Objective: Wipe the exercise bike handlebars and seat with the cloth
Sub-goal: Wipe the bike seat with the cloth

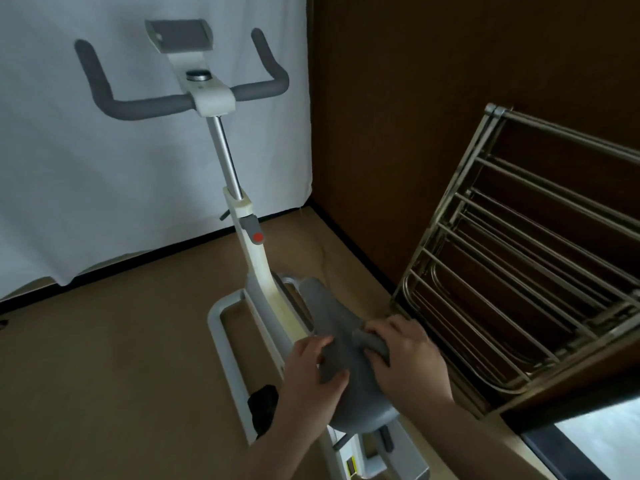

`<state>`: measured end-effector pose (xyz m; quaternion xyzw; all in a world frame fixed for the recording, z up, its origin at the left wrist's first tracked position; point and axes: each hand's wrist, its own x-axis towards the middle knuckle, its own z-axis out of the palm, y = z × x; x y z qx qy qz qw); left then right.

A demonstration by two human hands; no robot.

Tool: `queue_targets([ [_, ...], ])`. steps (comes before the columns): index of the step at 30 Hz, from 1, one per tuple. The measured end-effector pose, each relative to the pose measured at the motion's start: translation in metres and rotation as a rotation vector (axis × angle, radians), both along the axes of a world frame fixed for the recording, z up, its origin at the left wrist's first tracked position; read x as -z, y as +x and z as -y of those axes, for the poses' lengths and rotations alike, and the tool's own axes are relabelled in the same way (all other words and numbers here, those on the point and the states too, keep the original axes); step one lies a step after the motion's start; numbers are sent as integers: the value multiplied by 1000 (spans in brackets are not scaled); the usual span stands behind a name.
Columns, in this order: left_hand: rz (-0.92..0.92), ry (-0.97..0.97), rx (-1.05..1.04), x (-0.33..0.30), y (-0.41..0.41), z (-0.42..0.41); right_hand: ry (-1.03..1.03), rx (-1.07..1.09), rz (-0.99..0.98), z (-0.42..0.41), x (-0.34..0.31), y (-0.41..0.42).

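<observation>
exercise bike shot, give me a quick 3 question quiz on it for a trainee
1. True or false: both hands, the left hand and the right hand, are at the seat.
2. Which hand grips the bunched grey cloth?
A. left
B. right
C. neither
3. Fill in: the metal drying rack leans against the brown wall to the ____ of the bike.

Key
1. True: neither hand is at the handlebars, which stand untouched farther off.
2. B: the right hand's fingers curl round the cloth on the seat; the left hand holds the seat's left edge.
3. right
</observation>
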<state>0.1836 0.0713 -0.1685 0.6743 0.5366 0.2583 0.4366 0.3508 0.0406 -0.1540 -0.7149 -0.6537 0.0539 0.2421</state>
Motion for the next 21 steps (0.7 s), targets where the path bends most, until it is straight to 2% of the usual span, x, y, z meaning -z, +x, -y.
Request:
queue_targets([
  [3,12,11,35,0,-3,2,-28,-84,-25,12,-2,-13],
  [6,22,-32,38,-2,-4,2,21,122,-41,3,-2,-11],
  [7,16,-18,42,-2,-4,3,32,128,-20,4,-1,-17],
  [10,22,29,42,0,-5,6,14,-14,57,15,2,-32],
  [11,22,30,45,2,-6,7,-5,2,54,16,1,-26],
  [15,13,28,54,8,-5,12,72,256,15,18,5,-11],
  [18,35,67,47,13,-3,17,123,133,70,40,10,-36],
  [21,127,100,-4,20,-6,20,130,82,30,41,7,-39],
])
